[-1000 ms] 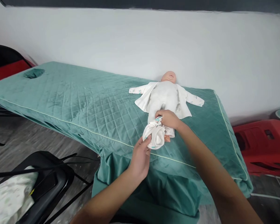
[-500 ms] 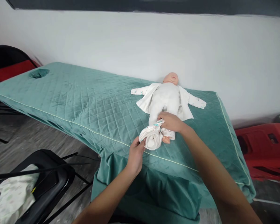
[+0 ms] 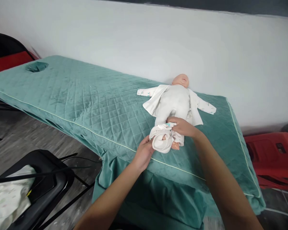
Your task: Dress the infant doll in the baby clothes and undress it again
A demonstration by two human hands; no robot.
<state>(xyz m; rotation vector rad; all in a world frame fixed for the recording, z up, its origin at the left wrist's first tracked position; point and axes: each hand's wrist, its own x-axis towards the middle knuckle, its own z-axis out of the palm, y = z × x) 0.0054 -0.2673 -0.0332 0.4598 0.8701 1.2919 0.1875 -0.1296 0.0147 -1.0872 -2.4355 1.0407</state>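
Observation:
A baby doll (image 3: 174, 99) with a white cloth body lies on its back, its head toward the wall. Its arms are in a white printed jacket (image 3: 151, 105) that hangs open at the front. White printed baby trousers (image 3: 162, 142) are bunched around the doll's lower legs, and one foot (image 3: 175, 145) pokes out of the right trouser leg. My left hand (image 3: 145, 151) grips the bunched left trouser leg near its round opening; some fingers are hidden in the fabric. My right hand (image 3: 182, 126) pinches the trousers' upper part between the doll's legs.
The bed has a green quilted cover (image 3: 98, 102) and a face hole (image 3: 37, 66) at its far left. A black chair (image 3: 50, 182) holding printed cloth (image 3: 11, 198) stands at lower left. Red plastic objects (image 3: 273, 156) are by the right end, a white wall behind.
The trouser leg's opening has turned and widened, and something skin-coloured now shows inside it. My left hand has moved slightly right along the cloth. The view has shifted a little.

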